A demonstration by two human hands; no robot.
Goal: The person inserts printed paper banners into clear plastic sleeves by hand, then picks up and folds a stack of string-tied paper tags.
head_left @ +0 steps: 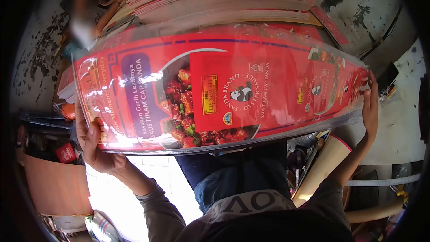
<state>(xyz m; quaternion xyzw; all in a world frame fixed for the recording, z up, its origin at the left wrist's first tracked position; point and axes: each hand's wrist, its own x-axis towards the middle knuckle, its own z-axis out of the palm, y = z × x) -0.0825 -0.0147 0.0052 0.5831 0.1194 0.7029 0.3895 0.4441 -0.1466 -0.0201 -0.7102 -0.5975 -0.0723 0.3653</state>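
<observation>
"What's nearest to you?"

"The dark top (251, 217) with its pale lettered band, bottom middle of the frame, and the blue trousers (224, 188) just above it."

"And the hands?"

"Both grasping. The left hand (101, 145), left of the frame, is curled round the lower left edge of the glossy red panel (233, 89). The right hand (370, 107) clasps its narrow right end."

"Where's the panel, then?"

"Held up across the middle of the frame, its lower edge bowed. I can read 'Panda Brand Oyster Sauce' beside a panda, and there's a dish of food printed on it. Its lettering runs sideways, and glare whitens the left part."

"What's past it, lower down?"

"A cream roll (324, 166) leaning at lower right, and a brown curved board (58, 183) at lower left, with a small red item (66, 152) by its top."

"And farthest off?"

"A thick stack of sheets (224, 0) along the top, red ones among them. Another person (83, 22) is at upper left, blurred; I can't tell what their hands hold."
</observation>
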